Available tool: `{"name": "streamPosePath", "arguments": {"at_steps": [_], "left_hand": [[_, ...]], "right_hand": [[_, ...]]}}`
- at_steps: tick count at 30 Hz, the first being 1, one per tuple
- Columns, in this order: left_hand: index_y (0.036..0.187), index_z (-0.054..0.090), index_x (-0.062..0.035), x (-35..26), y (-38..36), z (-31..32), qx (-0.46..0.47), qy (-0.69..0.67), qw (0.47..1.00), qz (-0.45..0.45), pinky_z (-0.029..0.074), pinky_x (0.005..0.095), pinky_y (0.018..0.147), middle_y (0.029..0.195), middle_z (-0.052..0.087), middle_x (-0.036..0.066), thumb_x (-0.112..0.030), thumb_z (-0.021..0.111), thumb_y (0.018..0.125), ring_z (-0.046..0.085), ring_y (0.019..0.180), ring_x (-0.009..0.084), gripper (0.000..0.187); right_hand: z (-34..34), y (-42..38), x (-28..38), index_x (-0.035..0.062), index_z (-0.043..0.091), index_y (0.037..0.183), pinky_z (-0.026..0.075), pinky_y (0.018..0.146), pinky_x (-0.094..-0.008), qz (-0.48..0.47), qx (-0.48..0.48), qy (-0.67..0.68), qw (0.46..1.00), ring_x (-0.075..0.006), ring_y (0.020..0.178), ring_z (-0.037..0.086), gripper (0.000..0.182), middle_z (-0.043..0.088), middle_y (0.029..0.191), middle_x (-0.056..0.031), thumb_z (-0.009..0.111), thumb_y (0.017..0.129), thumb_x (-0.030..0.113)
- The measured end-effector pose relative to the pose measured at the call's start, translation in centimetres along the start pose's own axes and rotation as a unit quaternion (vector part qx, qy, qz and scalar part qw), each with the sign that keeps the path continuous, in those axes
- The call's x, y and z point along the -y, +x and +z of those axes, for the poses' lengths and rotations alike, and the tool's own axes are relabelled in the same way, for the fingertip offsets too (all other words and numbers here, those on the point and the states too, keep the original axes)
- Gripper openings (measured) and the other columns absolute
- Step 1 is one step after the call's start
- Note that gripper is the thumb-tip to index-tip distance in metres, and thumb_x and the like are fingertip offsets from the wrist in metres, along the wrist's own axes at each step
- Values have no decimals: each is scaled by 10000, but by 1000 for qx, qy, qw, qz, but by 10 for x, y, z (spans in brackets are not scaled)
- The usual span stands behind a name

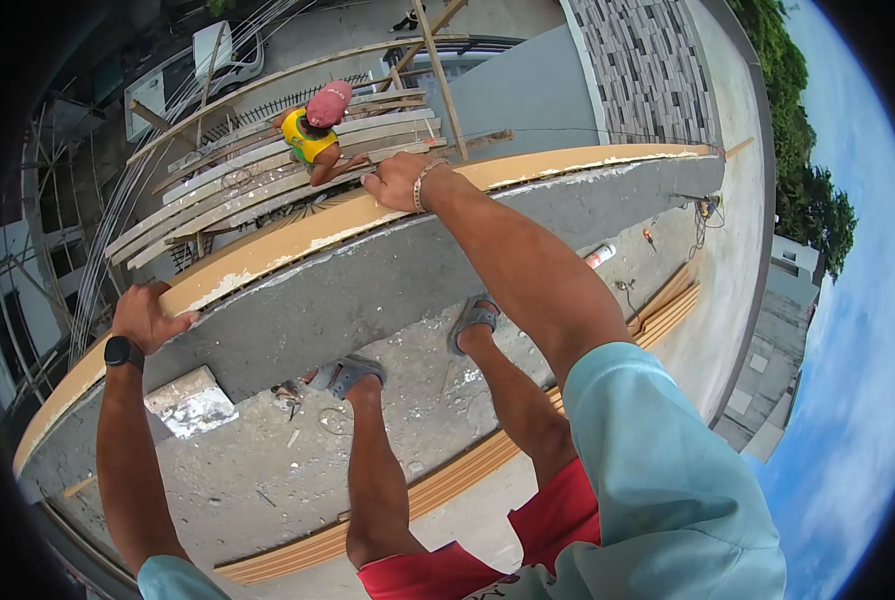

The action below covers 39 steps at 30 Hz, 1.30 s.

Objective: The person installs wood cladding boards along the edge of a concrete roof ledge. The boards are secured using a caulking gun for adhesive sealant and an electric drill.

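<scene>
A long tan trim board (293,242) runs along the top of a grey concrete parapet (328,285), with patches of whitish residue on its near edge. My left hand (148,318), a dark watch on its wrist, grips the board toward its left end, thumb on the near side and fingers over the far edge. Farther right, my right hand (398,182) is closed over the same board, its fingertips partly hidden beyond the edge. A chain bracelet circles that wrist.
Beyond the parapet, a person (313,135) in a yellow top and pink cap is at the scaffold planks (368,140). Brown slatted panels (468,462) lie behind my feet. A board smeared white (193,402), a tube (600,256) and debris lie on the concrete floor (298,460).
</scene>
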<state>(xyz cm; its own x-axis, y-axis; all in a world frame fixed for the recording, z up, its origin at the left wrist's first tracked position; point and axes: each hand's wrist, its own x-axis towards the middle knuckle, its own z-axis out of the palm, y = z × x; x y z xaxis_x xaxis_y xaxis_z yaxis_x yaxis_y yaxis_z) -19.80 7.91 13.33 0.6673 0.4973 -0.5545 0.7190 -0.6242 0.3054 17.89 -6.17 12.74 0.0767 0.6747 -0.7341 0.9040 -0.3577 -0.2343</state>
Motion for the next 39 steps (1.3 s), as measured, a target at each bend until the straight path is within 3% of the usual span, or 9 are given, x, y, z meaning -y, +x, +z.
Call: {"name": "streamPosePath", "arguments": {"at_steps": [11, 13, 17, 19, 25, 26, 35, 39], "left_hand": [[863, 671, 4, -25, -37, -46, -26, 16, 1000, 6, 501, 440, 701, 710, 641, 205, -514, 700, 586, 629, 716, 374, 588], [857, 670, 4, -35, -47, -57, -25, -2, 1000, -15, 504, 435, 690, 708, 641, 204, -510, 703, 574, 630, 712, 375, 588], [850, 666, 7, -35, -65, -62, -32, 25, 999, -14, 508, 429, 673, 708, 637, 215, -522, 702, 564, 632, 698, 375, 603], [854, 664, 16, -41, -74, -67, -54, 22, 998, -1, 508, 430, 669, 700, 636, 214, -524, 704, 563, 632, 690, 376, 615], [891, 659, 36, -53, -96, -81, -46, 10, 998, -43, 491, 443, 715, 778, 646, 227, -479, 730, 549, 621, 766, 387, 623], [860, 657, 30, -46, -97, -76, -99, 32, 995, 7, 502, 437, 652, 711, 635, 220, -519, 711, 557, 631, 696, 378, 629], [832, 656, 35, -52, -98, -95, -92, 36, 995, 0, 495, 442, 629, 669, 618, 220, -668, 619, 584, 622, 651, 381, 747], [814, 654, 37, -62, -99, -103, -80, 27, 996, -5, 495, 441, 615, 659, 615, 218, -673, 622, 580, 620, 633, 380, 748]], "right_hand": [[-23, -36, 1, -7, 666, 956, 440, 915, -436, -8, -15, 17, 1000, -367, 1001, 593, 516, 625, 1040, -236, 335, 889, 384], [-21, -45, -1, -12, 665, 851, 460, 863, -455, -30, -53, 36, 998, -409, 922, 597, 504, 629, 922, -264, 351, 895, 379], [-31, -60, 1, 12, 670, 825, 471, 837, -455, -44, -61, 39, 996, -402, 889, 607, 492, 637, 886, -248, 352, 886, 382], [-42, -73, 5, -15, 666, 927, 462, 878, -433, -21, 0, 40, 999, -365, 970, 606, 505, 636, 999, -229, 361, 894, 386], [-51, -91, 6, -1, 676, 909, 465, 875, -434, -39, -13, 51, 998, -361, 959, 611, 491, 644, 997, -212, 371, 891, 383], [-53, -93, 6, 3, 678, 906, 467, 872, -434, -40, -14, 49, 998, -361, 956, 612, 489, 646, 992, -209, 369, 891, 381], [-67, -103, 9, 12, 680, 918, 474, 865, -436, -38, -21, 61, 997, -358, 954, 616, 485, 650, 989, -201, 360, 892, 376], [-66, -102, 9, 11, 681, 911, 474, 867, -434, -34, -25, 61, 997, -356, 957, 617, 486, 649, 991, -203, 362, 891, 377]]}}
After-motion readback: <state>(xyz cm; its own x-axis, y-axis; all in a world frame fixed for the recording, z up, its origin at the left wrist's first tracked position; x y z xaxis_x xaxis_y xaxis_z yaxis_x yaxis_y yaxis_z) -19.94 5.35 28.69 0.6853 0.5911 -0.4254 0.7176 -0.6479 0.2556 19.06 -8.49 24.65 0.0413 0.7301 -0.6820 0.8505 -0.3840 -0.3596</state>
